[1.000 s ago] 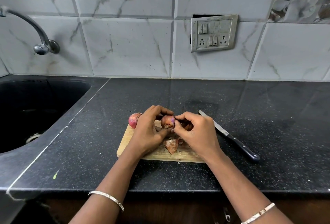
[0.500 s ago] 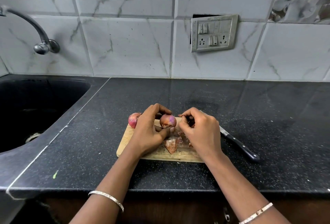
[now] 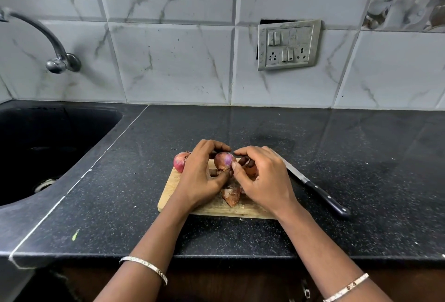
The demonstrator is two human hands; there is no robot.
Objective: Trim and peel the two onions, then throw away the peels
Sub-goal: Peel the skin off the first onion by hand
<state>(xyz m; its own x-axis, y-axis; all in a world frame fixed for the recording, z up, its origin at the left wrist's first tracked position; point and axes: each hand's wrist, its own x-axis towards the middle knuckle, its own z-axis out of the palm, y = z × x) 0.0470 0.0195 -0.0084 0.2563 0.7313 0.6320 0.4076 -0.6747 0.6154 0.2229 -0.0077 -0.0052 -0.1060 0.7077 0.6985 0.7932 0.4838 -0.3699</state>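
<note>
Now, back at the small round red onion gripped in the left hand over the pale wooden board, the right hand is pinching another brown papery flap; peeling is progressing.

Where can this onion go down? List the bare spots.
Bare counter between sink and cutting board; behind the board up to the wall; right of the knife. Crowded: the board, with left hand, right hand, held onion, second onion, peels.

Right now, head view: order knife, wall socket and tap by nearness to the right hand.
1. Knife, lying just right of the right hand.
2. Wall socket, up behind it, right of centre.
3. Tap, far left, above the sink.
</note>
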